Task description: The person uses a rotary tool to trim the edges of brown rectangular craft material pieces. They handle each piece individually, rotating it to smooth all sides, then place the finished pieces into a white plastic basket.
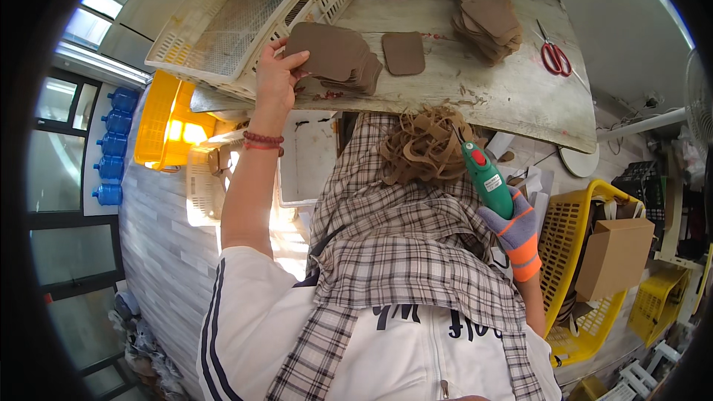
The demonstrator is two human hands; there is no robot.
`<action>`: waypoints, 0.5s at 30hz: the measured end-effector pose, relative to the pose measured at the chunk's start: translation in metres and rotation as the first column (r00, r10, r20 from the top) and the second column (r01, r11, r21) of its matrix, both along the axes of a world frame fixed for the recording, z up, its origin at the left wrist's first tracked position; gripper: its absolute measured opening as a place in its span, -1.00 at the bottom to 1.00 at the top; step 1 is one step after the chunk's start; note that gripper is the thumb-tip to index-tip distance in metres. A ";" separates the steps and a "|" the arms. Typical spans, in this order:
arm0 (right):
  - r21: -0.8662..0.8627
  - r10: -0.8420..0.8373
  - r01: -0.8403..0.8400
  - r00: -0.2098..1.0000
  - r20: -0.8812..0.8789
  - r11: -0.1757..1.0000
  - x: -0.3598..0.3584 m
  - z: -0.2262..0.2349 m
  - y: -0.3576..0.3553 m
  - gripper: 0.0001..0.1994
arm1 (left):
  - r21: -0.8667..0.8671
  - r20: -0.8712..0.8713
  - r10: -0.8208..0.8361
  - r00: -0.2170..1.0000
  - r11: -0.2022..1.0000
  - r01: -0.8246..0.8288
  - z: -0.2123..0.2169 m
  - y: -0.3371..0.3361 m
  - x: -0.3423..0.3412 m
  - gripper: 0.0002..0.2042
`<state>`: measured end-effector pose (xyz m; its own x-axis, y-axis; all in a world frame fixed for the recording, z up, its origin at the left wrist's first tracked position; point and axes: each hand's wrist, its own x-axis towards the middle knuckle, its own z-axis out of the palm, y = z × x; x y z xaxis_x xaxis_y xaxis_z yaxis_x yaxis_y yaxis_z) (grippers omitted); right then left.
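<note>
Presently | upper centre: my left hand (278,78) pinches one brown stack (334,53); one loose piece (404,53) | centre-right: my right hand (518,224) grips one green tool (488,181) | left: five blue bottles (112,144)

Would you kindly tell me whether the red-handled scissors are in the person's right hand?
No, the red-handled scissors lie on the table, while the gloved right hand holds a green tool.

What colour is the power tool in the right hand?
The tool is green with a red part near its front, best seen in the head view.
</note>
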<state>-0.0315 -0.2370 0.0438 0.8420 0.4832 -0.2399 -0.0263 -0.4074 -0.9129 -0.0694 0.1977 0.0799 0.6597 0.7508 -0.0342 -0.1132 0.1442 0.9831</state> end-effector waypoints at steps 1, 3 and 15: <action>0.015 -0.010 0.010 1.000 -0.017 1.000 0.000 -0.004 0.001 -0.49 | 0.009 -0.005 0.075 0.997 0.997 -0.075 0.001 0.006 0.006 -0.76; 0.012 0.002 -0.002 1.000 -0.016 1.000 -0.002 -0.004 0.006 -0.48 | 0.072 -0.093 0.204 0.975 0.978 -0.198 -0.015 0.024 0.018 -0.77; 0.018 -0.022 0.022 1.000 0.010 1.000 -0.001 -0.010 0.003 -0.50 | 0.978 0.006 0.650 0.760 0.154 -0.139 -0.036 -0.016 0.038 -0.62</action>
<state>-0.0326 -0.2342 0.0340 0.8551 0.4684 -0.2224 -0.0256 -0.3902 -0.9204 -0.0311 0.1819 0.0438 0.3748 0.5702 0.7310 0.5184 -0.7826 0.3447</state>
